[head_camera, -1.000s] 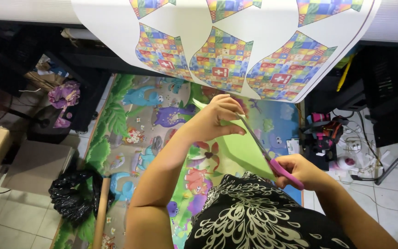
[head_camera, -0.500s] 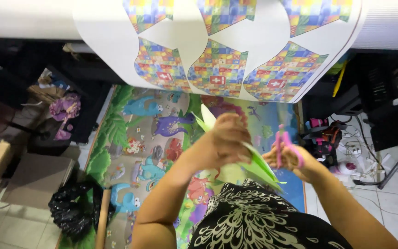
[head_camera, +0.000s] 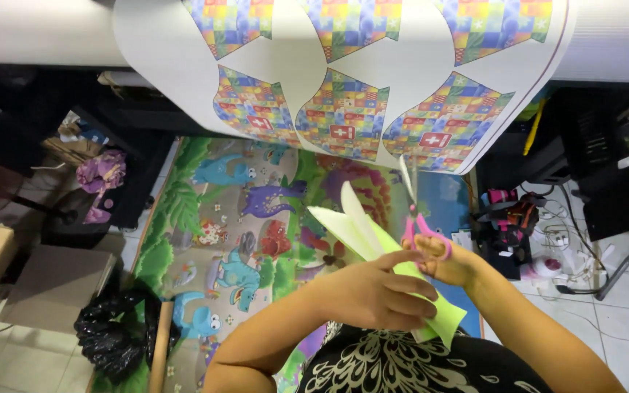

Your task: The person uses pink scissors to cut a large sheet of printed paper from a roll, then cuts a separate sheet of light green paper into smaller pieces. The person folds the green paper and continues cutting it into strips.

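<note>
A folded sheet of pale green paper (head_camera: pixel 373 247) is pinched in the curled fingers of the left hand (head_camera: pixel 376 295), its long axis slanting from upper left down towards the body. Pink-handled scissors (head_camera: pixel 418 218) are gripped by the right hand (head_camera: pixel 451 263) just to the paper's right, fingers closed through the loops, blades pointing up and away. Above hangs a printed sheet of multicoloured patchwork shapes (head_camera: pixel 343 80); below lies a dinosaur play mat (head_camera: pixel 234 225).
</note>
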